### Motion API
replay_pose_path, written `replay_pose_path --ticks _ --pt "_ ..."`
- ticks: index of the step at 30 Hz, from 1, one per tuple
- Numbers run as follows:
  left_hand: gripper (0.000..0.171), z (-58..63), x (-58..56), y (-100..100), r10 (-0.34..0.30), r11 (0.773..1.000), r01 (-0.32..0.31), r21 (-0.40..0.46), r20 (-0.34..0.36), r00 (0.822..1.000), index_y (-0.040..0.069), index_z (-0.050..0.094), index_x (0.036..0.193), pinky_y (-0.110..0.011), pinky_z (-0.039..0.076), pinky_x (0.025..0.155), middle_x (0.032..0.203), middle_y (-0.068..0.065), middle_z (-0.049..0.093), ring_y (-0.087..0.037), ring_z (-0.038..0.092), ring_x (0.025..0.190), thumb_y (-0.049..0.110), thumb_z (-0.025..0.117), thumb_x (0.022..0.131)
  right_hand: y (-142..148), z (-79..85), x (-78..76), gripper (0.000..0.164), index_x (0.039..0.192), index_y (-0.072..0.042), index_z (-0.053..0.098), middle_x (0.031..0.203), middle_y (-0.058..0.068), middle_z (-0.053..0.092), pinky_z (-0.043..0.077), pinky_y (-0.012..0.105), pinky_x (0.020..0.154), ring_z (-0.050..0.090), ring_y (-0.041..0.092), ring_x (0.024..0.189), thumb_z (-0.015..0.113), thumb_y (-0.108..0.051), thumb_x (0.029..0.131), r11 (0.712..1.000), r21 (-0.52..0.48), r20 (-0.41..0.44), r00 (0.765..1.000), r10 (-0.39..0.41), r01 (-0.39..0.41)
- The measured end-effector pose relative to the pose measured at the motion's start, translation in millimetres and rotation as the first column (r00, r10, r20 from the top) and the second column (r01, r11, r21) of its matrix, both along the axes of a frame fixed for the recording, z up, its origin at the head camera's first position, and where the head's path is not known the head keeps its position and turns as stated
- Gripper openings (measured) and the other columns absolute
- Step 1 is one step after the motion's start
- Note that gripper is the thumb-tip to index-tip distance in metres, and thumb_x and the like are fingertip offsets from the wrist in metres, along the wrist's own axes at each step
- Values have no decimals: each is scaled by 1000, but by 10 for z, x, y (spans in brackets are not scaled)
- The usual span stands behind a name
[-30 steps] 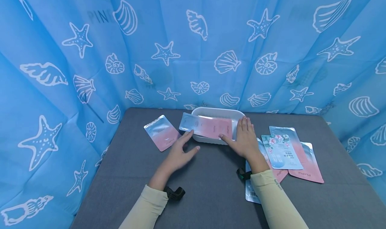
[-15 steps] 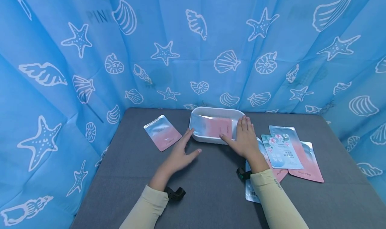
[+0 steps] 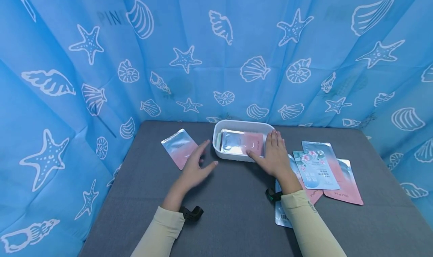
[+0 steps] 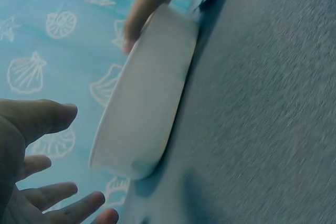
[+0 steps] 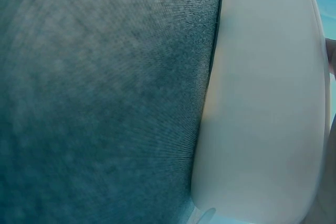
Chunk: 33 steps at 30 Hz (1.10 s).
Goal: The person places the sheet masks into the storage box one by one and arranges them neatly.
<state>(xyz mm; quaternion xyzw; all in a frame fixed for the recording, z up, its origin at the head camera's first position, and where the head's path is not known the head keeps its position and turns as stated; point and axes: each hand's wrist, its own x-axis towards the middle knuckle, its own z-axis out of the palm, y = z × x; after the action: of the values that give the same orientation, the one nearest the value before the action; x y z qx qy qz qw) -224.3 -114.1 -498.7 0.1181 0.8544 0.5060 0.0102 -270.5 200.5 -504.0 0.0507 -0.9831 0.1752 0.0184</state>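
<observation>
A white plastic bin [image 3: 244, 125] stands near the table's back edge. Inside it lies a blue-to-pink foil sachet [image 3: 233, 141], with other packet edges showing at its left. My right hand [image 3: 276, 158] rests at the bin's right end, fingers straight, thumb over the near rim. My left hand [image 3: 195, 171] holds nothing; it hovers left of the bin, fingers spread and overlapping a second blue-and-pink sachet [image 3: 177, 146]. The left wrist view shows those loose fingers [image 4: 52, 195] apart from the bin wall. In the right wrist view the bin's side [image 5: 262, 98] fills the right half.
At the right lies an overlapping pile of sachets, topped by a pale blue flowered one [image 3: 316, 170]; my right forearm crosses part of it. A grey cloth [image 3: 233, 212] covers the table. A blue shell-patterned curtain [image 3: 216, 69] hangs behind.
The blue-to-pink sachet has gone from jutting over the bin's left rim to lying inside. My left hand has drawn away from the rim to the left. The right hand has stayed put.
</observation>
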Motion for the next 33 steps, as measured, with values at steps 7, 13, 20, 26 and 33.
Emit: replay_pose_path --ticks 7,13,20,26,33 --pt "76 17 -45 -175 71 997 -71 44 8 997 30 37 165 -53 47 119 165 -15 44 -34 51 148 34 76 100 -3 6 4 123 167 7 6 177 26 0 5 62 133 -3 46 165 50 -81 93 1000 -1 -3 1000 3 -3" --pt "77 10 -96 -356 129 991 -129 40 7 992 26 35 166 -56 45 119 167 -14 39 -36 47 151 26 75 100 -7 6 3 124 167 8 6 177 28 -1 5 62 133 -3 46 165 50 -82 93 1000 5 2 1000 2 -2" --pt "78 -29 -156 -590 186 981 -186 54 15 982 14 33 166 -63 42 120 165 -23 37 -44 43 151 22 74 100 -16 2 2 124 166 10 7 176 29 -1 5 62 133 -3 47 165 49 -82 93 1000 16 -6 1000 2 -2" --pt "79 -59 -185 -820 247 967 -248 55 30 969 12 33 166 -65 42 119 166 -24 33 -46 42 150 26 75 100 -13 -7 6 124 166 10 7 176 28 -1 5 62 133 -3 47 165 49 -82 93 1000 7 -7 1000 0 0" --pt "76 -115 -228 -1036 315 945 -316 80 35 949 6 34 165 -65 43 117 165 -27 34 -48 43 148 26 72 101 -10 -6 2 124 166 9 6 176 28 -1 5 62 133 -3 47 165 48 -83 94 1000 8 -11 1000 3 -3"
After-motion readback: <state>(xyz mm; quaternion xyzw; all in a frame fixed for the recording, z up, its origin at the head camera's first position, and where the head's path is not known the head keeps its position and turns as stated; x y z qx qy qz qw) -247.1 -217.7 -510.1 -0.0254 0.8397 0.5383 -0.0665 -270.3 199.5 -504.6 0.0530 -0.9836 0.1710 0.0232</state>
